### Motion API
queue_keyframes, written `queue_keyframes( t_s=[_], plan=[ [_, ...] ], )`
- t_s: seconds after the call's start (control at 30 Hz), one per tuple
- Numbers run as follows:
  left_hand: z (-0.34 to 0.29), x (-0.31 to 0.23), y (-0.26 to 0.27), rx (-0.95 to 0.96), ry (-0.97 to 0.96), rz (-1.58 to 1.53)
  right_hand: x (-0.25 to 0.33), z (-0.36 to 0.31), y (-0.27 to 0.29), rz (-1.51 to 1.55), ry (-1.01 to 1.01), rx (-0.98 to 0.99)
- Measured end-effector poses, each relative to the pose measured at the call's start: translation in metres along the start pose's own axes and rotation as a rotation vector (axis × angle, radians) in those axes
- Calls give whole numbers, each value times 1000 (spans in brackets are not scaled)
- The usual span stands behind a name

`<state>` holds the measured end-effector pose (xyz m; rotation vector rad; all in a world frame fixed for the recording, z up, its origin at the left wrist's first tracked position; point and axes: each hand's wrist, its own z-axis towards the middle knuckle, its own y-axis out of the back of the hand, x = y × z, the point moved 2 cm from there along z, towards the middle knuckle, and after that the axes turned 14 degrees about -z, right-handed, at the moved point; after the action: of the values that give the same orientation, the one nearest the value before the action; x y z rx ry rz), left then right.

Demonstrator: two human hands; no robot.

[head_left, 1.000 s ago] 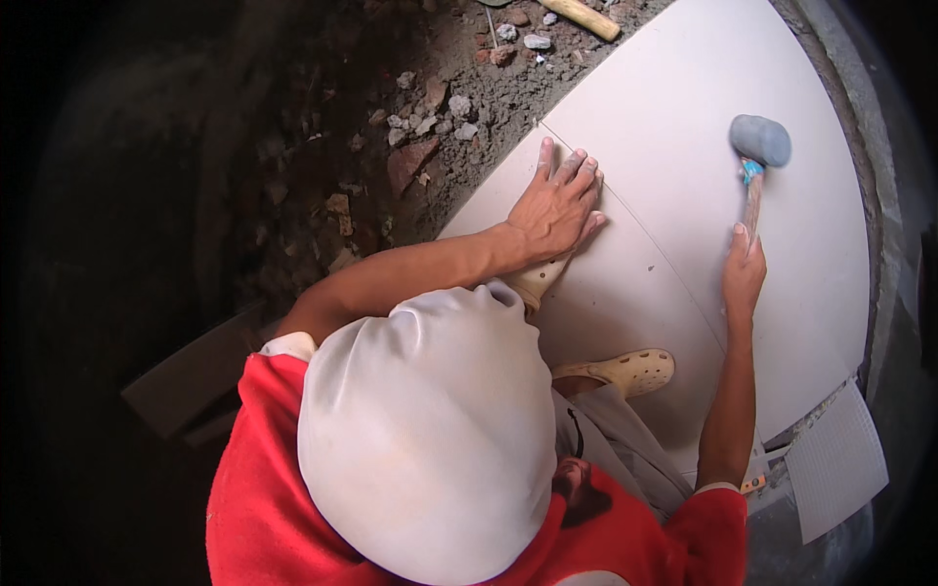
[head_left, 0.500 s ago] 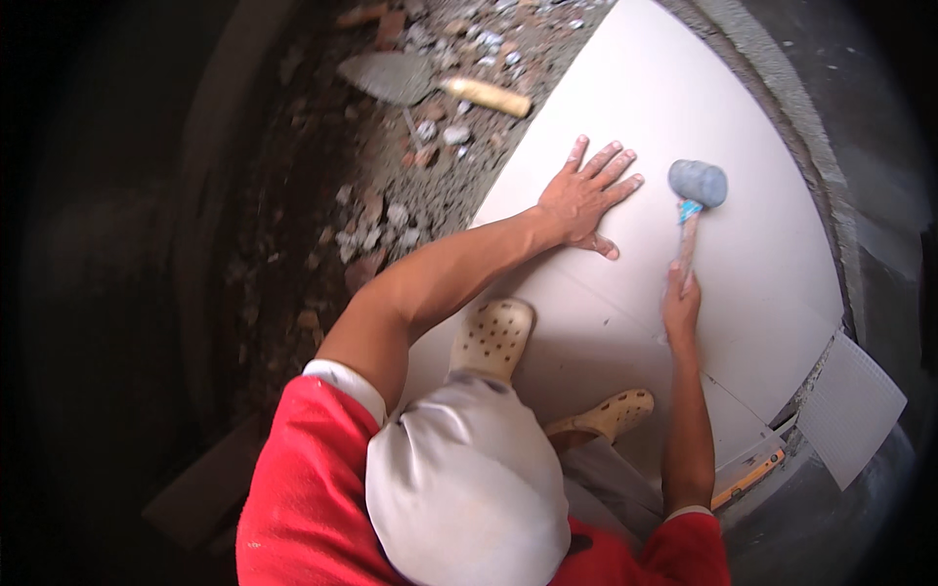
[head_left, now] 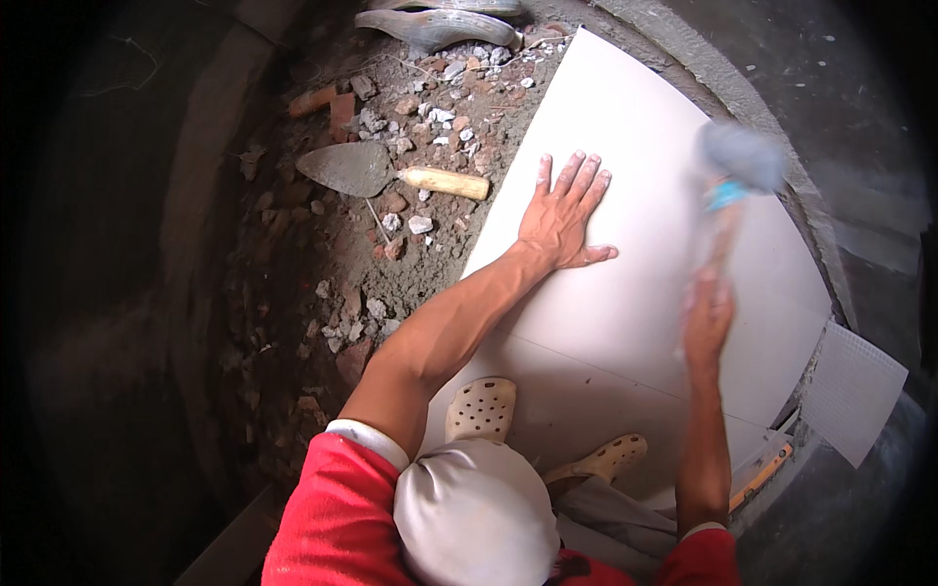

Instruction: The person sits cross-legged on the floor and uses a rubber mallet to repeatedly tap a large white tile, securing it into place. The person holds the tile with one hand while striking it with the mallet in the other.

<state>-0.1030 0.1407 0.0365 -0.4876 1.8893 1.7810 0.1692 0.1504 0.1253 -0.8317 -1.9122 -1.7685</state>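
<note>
My left hand (head_left: 565,217) lies flat with spread fingers on a large white floor tile (head_left: 650,127). To its right, my right hand (head_left: 707,317) grips the wooden handle of a rubber mallet (head_left: 743,156). The mallet's grey head and the blue wrap below it are blurred by motion over the tile's right side. Whether the head touches the tile I cannot tell. A thin joint line separates this tile from another white tile (head_left: 547,366) nearer to me, where my perforated clogs (head_left: 482,408) stand.
Left of the tile spreads rough mortar (head_left: 440,244) with rubble. A trowel (head_left: 347,169) with a wooden handle lies there, and grey shoes (head_left: 440,29) sit beyond it. At right are a ridged tile piece (head_left: 857,391) and an orange-edged level (head_left: 762,477).
The mallet and my right hand have shifted right, and the mallet head now blurs. My left hand stays flat on the tile. The view has tilted, bringing the shoes into sight.
</note>
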Motion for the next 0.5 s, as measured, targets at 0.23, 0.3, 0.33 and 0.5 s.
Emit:
queue_keyframes(
  t_s=[0.23, 0.3, 0.33, 0.5],
  plan=[
    [1, -1, 1, -2, -7, -7, 24, 47, 12, 83, 456, -463],
    [1, -1, 3, -1, 0, -7, 3, 28, -30, -845, 623, -611],
    [1, -2, 4, -4, 4, -7, -4, 24, -42, -870, 699, -459],
    [3, -1, 2, 9, 7, 7, 33, 57, 18, -145, 375, -272]
  ],
)
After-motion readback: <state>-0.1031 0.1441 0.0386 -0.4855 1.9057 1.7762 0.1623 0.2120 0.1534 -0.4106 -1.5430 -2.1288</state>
